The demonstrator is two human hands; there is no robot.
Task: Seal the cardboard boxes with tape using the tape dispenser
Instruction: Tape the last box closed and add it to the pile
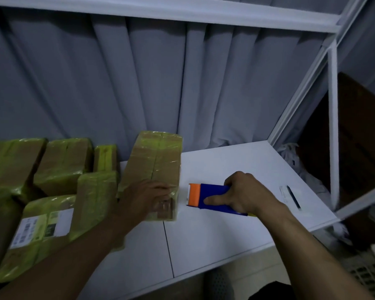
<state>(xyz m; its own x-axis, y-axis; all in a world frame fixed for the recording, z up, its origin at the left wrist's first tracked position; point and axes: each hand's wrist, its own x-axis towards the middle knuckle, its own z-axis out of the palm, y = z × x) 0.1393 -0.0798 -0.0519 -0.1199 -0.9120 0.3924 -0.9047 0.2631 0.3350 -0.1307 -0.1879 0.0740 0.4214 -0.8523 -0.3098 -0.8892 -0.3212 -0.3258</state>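
Note:
A long cardboard box [155, 161] wrapped in clear tape lies on the white table [225, 169], its length running away from me. My left hand [147, 198] presses flat on the box's near end. My right hand [245, 193] grips a blue tape dispenser [212, 197] with an orange front, held just to the right of the box's near corner, a small gap between them. The dispenser's orange end points toward the box.
Several boxes taped in yellow-green [61, 165] are piled at the left, one bearing a white label [41, 226]. A pen on a paper slip [290, 197] lies at the right. Grey curtain [139, 83] hangs behind; a white shelf frame [332, 126] stands right.

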